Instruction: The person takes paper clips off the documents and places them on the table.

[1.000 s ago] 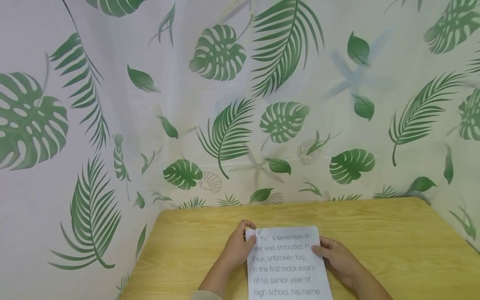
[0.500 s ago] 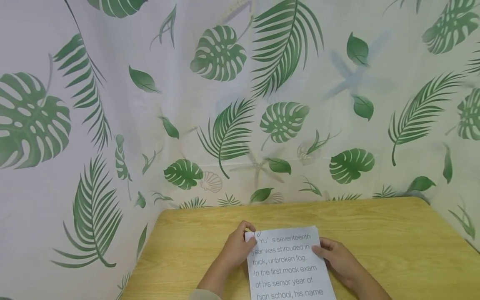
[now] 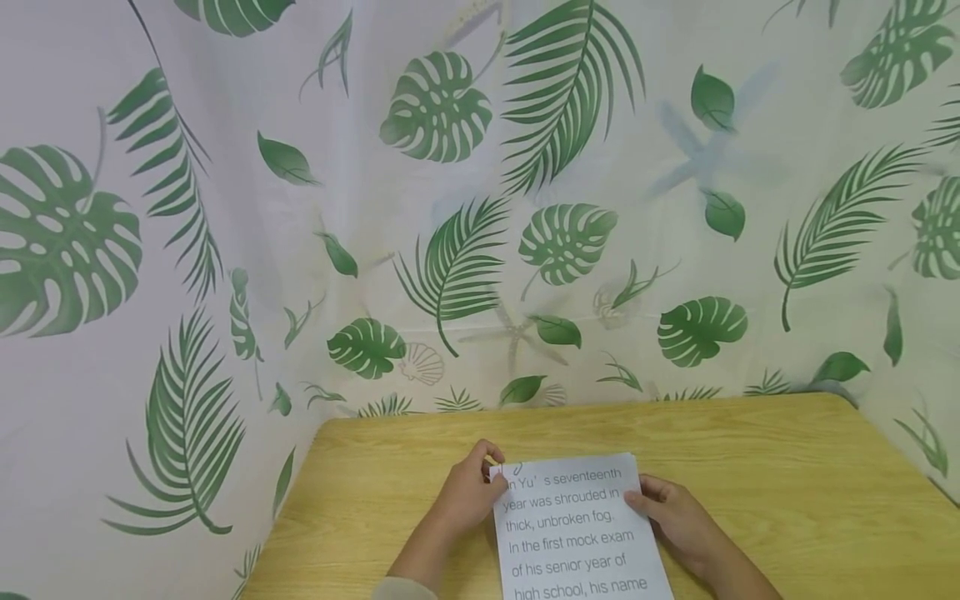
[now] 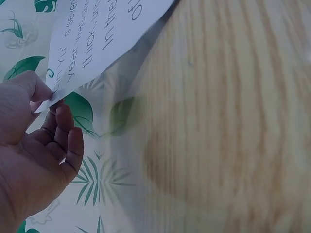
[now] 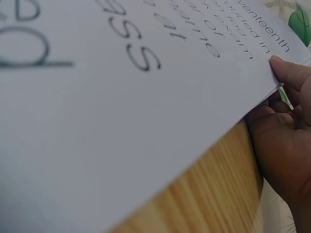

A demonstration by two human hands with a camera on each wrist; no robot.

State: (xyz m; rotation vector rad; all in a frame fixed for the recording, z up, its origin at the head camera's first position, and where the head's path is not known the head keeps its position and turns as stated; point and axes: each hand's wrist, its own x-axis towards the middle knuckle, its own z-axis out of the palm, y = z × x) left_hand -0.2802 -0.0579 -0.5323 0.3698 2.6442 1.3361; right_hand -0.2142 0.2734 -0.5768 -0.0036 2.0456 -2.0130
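Paper (image 3: 577, 533) hides some table (image 3: 795, 483), leafy curtain (image 3: 487, 200) beyond

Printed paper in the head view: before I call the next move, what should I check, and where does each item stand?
1. Left hand has the paper: ok, it pinches the top left corner.
2. Right hand has the paper: ok, thumb on top at the right edge, fingers beneath.
3. Print reads upright in the head view: ok.
4. Edges flush: not ok, layered edges show on the right side.
5. Small dark curl near the top left corner is a fastened clip: cannot tell, too small.
6. Bottom edge: cannot tell, outside the head view.
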